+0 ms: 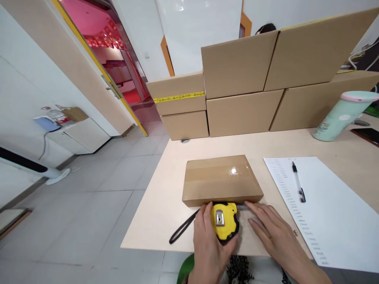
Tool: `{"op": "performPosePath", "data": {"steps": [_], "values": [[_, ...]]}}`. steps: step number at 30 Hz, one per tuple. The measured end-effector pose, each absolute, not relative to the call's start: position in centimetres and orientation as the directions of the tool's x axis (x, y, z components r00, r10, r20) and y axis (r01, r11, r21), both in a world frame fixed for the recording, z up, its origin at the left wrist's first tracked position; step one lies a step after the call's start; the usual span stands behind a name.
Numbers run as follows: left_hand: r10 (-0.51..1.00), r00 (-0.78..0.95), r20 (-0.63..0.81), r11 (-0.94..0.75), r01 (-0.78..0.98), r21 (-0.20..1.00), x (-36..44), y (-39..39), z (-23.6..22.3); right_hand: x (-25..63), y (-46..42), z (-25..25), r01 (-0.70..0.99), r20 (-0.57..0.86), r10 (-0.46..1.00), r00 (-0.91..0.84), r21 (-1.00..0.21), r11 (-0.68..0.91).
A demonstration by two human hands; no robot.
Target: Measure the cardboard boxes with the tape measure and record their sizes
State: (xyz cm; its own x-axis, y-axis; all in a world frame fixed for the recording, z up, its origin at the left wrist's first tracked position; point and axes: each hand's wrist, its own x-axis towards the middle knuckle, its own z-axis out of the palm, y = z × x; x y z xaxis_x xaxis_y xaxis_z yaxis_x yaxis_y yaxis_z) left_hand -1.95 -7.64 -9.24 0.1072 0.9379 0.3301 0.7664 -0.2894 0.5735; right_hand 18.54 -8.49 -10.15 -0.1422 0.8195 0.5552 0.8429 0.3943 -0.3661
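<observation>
"Tape measure [224,221], yellow and black: where is it?"

"At the near side of the small cardboard box [222,179], between the two hands. I can't tell whether it rests on the tabletop [156,213] or is held just above it."

"What is the left hand [209,240] doing?"

"It's closed around the tape measure, fingers along the left side and thumb at the lower right. A black strap [183,228] loops out to the left."

"And the right hand [274,230]?"

"Partly open, thumb and forefinger apart. The forefinger's tip is at the end of a short stretch of blade [242,207] along the box's near edge; I can't tell how firmly it presses."

"What lies to the right?"

"A white sheet of paper [331,209] with printed lines down its left side, and a pen [298,183] on top of it."

"Farther back?"

"Large cardboard boxes [244,112] stacked in two rows, with yellow tape [179,97] across one at the left. At the right stand a pale green cup [340,116] with a pink rim and, just beside it, a dark phone [368,135] lying flat."
</observation>
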Motion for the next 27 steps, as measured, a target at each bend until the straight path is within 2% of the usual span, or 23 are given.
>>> {"op": "performPosePath", "data": {"steps": [4,6,8,11,15,18,20,24,27], "values": [[0.953,0.071,0.293,-0.272,0.622,0.734,-2.3,-8.0,-9.1,18.0,-8.1,-10.1,0.859,0.623,0.774,-0.113,-0.33,0.391],[0.978,0.051,0.204,-0.203,0.477,0.855,-3.0,-8.5,-8.7,18.1,-8.3,-8.8,0.824,0.628,0.768,-0.125,-0.365,0.433],[0.99,0.037,0.139,-0.143,0.344,0.928,-4.0,-8.9,-7.7,18.1,-8.6,-6.8,0.753,0.61,0.77,-0.187,-0.414,0.511],[0.978,0.007,0.206,-0.199,0.305,0.932,-5.9,-8.6,-4.9,18.0,-9.0,-3.2,0.655,0.632,0.715,-0.299,-0.409,0.635],[0.956,0.161,0.245,-0.283,0.292,0.914,-8.3,-6.7,0.0,17.6,-9.0,1.0,0.651,0.7,0.594,-0.396,-0.242,0.719],[0.955,0.253,0.154,-0.228,0.292,0.929,-9.2,-5.2,2.6,17.0,-8.2,2.8,0.654,0.72,0.523,-0.456,-0.128,0.746],[0.948,0.3,0.106,-0.202,0.308,0.93,-9.6,-4.1,3.6,16.6,-6.9,3.1,0.622,0.756,0.473,-0.452,-0.113,0.775],[0.959,0.275,0.067,-0.19,0.447,0.874,-10.3,-1.6,4.8,17.4,-3.5,2.0,0.536,0.803,0.492,-0.336,-0.267,0.801],[0.987,0.159,-0.005,-0.087,0.567,0.819,-11.6,0.6,5.3,19.9,-1.3,0.5,0.511,0.729,0.635,-0.257,-0.455,0.729]]}}
